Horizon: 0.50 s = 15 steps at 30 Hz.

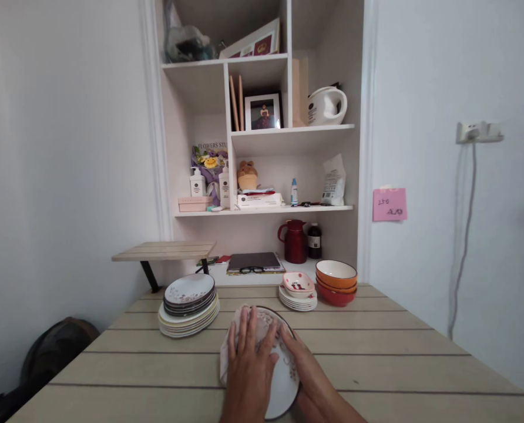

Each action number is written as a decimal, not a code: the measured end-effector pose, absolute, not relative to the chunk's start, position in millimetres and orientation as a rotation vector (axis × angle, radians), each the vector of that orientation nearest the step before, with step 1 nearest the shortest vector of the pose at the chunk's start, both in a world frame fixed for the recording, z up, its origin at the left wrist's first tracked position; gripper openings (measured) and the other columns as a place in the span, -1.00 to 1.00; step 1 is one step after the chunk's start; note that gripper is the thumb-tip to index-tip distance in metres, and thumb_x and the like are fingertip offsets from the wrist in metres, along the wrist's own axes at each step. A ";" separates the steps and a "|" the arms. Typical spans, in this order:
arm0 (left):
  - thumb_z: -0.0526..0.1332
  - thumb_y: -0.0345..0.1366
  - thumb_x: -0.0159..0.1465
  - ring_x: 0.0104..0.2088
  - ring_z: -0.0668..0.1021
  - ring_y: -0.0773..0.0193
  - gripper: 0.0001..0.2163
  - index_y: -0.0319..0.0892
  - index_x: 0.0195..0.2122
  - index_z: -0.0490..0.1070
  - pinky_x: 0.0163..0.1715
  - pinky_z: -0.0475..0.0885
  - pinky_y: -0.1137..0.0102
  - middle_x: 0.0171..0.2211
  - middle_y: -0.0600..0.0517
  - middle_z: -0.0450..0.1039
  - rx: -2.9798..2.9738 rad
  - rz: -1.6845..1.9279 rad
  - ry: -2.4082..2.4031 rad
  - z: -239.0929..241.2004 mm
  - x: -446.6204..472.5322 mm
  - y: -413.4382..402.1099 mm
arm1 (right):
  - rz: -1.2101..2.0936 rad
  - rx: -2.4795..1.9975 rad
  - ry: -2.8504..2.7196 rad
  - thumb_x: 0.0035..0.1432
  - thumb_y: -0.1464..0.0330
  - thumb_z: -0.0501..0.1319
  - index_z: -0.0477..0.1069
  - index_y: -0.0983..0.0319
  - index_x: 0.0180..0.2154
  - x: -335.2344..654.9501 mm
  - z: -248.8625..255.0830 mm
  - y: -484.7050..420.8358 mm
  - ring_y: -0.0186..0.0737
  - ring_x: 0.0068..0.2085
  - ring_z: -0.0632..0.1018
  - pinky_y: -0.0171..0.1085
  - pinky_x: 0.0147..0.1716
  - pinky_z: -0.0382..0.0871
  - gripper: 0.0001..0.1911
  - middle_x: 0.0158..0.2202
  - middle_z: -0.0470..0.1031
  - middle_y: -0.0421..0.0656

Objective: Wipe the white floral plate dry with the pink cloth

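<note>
A round white plate (284, 376) with a dark rim and a brown floral pattern is tilted up in front of me, low over the table. My right hand (308, 370) is closed on its right edge, thumb on the face and the other fingers hidden behind. Across the plate's left part lies a pale pinkish cloth (225, 358). Flat on that cloth rests my left hand (249, 358), its fingers stretched out and slightly apart, pressing it against the plate.
Left of the plate stands a stack of plates (189, 305). Behind, to the right, are small dishes (298, 292) and stacked orange and red bowls (336, 282). A small raised wooden shelf (165, 251) stands at the table's back left. A laptop (253, 261) and red jug (295, 242) sit farther back.
</note>
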State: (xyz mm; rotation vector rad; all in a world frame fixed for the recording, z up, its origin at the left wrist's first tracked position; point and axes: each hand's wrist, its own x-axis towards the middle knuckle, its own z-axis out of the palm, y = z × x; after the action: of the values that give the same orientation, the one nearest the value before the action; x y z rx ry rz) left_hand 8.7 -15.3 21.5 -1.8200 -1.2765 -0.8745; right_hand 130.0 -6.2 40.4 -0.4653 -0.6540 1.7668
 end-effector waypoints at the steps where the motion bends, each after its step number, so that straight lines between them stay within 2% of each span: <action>1: 0.12 -0.42 0.25 0.31 0.18 -0.03 -0.42 0.15 0.28 0.12 0.08 0.35 0.00 0.33 -0.04 0.11 -1.824 -0.863 -1.274 20.8 8.9 -14.8 | 1.763 -0.470 -0.657 -0.04 0.17 0.40 0.48 0.28 -0.06 129.9 41.4 -6.6 -0.04 -0.08 0.60 -0.12 0.02 0.38 -0.49 -0.11 0.63 -0.01; 4: 0.10 -0.51 0.23 0.30 0.20 -0.02 -0.38 0.16 0.27 0.13 0.06 0.37 -0.01 0.32 -0.04 0.13 -1.839 -0.855 -1.251 19.6 8.4 -12.6 | 1.767 -0.490 -0.637 -0.08 0.16 0.42 0.50 0.28 -0.09 129.4 44.4 -7.3 -0.03 -0.10 0.61 -0.10 0.00 0.39 -0.48 -0.15 0.64 -0.01; 10: 0.16 -0.41 0.27 0.28 0.24 0.00 -0.53 -0.16 0.23 0.21 0.12 0.33 0.03 0.25 -0.22 0.21 -1.722 -1.074 -1.198 23.0 6.6 -12.0 | 1.828 -0.505 -0.579 -0.02 0.12 0.36 0.47 0.31 -0.04 131.1 49.4 -9.3 -0.03 -0.10 0.61 -0.11 -0.01 0.41 -0.44 -0.13 0.63 0.02; 13: 0.15 -0.45 0.27 0.26 0.26 0.01 -0.62 -0.16 0.13 0.33 0.12 0.34 0.07 0.22 -0.20 0.26 -1.671 -1.149 -1.216 21.5 5.8 -10.1 | 1.835 -0.507 -0.562 0.02 0.11 0.34 0.44 0.31 0.00 131.0 49.3 -10.1 -0.02 -0.10 0.61 -0.09 -0.02 0.42 -0.43 -0.13 0.63 0.02; 15: 0.11 -0.46 0.28 0.28 0.24 0.01 -0.62 -0.15 0.13 0.33 0.12 0.33 0.05 0.24 -0.19 0.23 -1.672 -1.196 -1.228 18.3 5.9 -7.3 | 1.818 -0.483 -0.571 0.02 0.13 0.35 0.43 0.31 0.01 129.8 47.9 -9.7 -0.04 -0.10 0.61 -0.10 -0.01 0.41 -0.43 -0.12 0.63 0.02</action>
State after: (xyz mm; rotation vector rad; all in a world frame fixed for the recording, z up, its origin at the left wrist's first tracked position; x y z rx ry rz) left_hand 5.9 -7.3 18.3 -1.6725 -1.2285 -1.1962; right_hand 129.8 -9.7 47.9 -0.4830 -0.5714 1.8177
